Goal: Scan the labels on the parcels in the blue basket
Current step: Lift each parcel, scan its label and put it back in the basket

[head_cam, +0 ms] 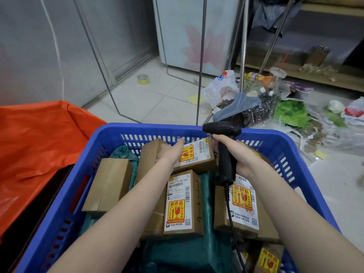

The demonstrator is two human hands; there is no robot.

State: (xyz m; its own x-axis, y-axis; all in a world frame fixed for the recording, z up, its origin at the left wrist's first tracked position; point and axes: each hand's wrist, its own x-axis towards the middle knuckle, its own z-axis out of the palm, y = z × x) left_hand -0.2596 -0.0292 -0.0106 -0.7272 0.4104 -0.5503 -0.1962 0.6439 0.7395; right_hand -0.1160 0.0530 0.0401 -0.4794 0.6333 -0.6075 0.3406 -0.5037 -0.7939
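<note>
A blue plastic basket [149,128] fills the lower view, holding several brown cardboard parcels on dark green bags. My left hand [171,153] grips the far parcel [199,154], whose white label with a yellow fragile sticker faces up. My right hand [239,152] is wrapped around the handle of a black corded barcode scanner [224,134], its head just above the basket's far rim and pointing left over that parcel. A labelled parcel [183,203] lies in the middle and another [243,203] sits under my right forearm. A plain box [108,184] lies at the left.
An orange plastic sheet [39,138] lies left of the basket. Rubbish and plastic bags [275,99] are spread over the tiled floor to the right. A tape roll [143,79] sits on the floor near metal rack legs [201,75].
</note>
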